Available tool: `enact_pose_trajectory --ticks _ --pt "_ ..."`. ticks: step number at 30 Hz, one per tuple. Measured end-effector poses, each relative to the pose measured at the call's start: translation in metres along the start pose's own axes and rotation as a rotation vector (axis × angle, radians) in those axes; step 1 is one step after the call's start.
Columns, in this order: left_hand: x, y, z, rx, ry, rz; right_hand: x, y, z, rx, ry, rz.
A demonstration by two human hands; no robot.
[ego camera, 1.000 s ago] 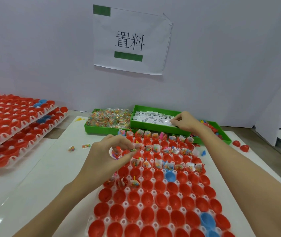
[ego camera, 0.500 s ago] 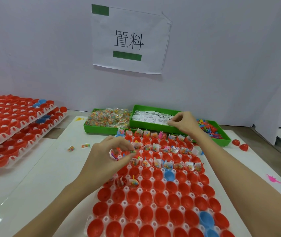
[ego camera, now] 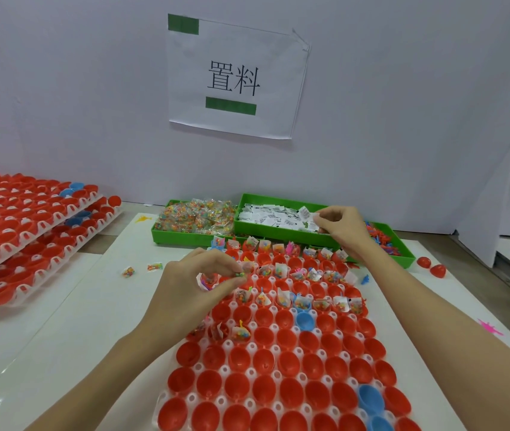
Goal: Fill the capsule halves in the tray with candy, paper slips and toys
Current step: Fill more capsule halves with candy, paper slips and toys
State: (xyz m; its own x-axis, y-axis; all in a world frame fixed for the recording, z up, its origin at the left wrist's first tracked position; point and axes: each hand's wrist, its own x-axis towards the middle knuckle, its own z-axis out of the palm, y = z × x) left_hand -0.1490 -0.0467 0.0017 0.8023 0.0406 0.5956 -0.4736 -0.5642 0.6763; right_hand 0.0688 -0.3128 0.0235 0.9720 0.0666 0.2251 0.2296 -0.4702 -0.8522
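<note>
Two hands over the tray (ego camera: 185, 402): white plastic grid of glossy red and a few blue capsule halves (ego camera: 266, 359), far rows stuffed with crinkly candy packets and slips, near rows bare. Left hand (ego camera: 194, 293) fingers pinch a small green toy (ego camera: 240, 275) at the fingertips, just above the left-edge cups. Right hand (ego camera: 342, 227) fingers pinch a paper slip (ego camera: 305, 213) above the green bin (ego camera: 247, 227) of slips. Candy bin (ego camera: 197, 217) sits left of it. Glossy white tabletop (ego camera: 61, 321) shows open room left of the tray; stacked trays (ego camera: 23, 231) at far left.
</note>
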Motion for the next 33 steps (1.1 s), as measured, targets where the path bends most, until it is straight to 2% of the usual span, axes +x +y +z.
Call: enact_pose_trajectory --ticks 5,10,16,19,22,28,33 --pt "-0.003 0.001 0.001 0.021 -0.015 0.026 -0.004 0.000 -0.003 -0.090 0.014 0.029" --pt "-0.003 0.001 0.000 0.035 -0.018 0.040 0.000 -0.006 0.005 -0.185 0.069 -0.017" --pt "-0.003 -0.001 0.000 0.040 -0.010 0.026 0.005 -0.009 0.008 -0.168 0.124 -0.023" --pt "-0.003 0.000 0.001 0.007 0.006 0.004 -0.002 -0.017 0.005 -0.054 0.177 -0.004" --pt "-0.003 0.001 0.002 -0.057 0.034 -0.029 -0.031 -0.036 0.005 0.079 0.059 -0.038" --pt "-0.005 0.008 0.008 -0.213 0.006 -0.029 -0.132 -0.064 0.014 -0.025 -0.259 -0.259" --pt "-0.007 0.015 0.013 -0.285 -0.023 0.038 -0.182 -0.070 0.018 0.087 -0.285 -0.326"
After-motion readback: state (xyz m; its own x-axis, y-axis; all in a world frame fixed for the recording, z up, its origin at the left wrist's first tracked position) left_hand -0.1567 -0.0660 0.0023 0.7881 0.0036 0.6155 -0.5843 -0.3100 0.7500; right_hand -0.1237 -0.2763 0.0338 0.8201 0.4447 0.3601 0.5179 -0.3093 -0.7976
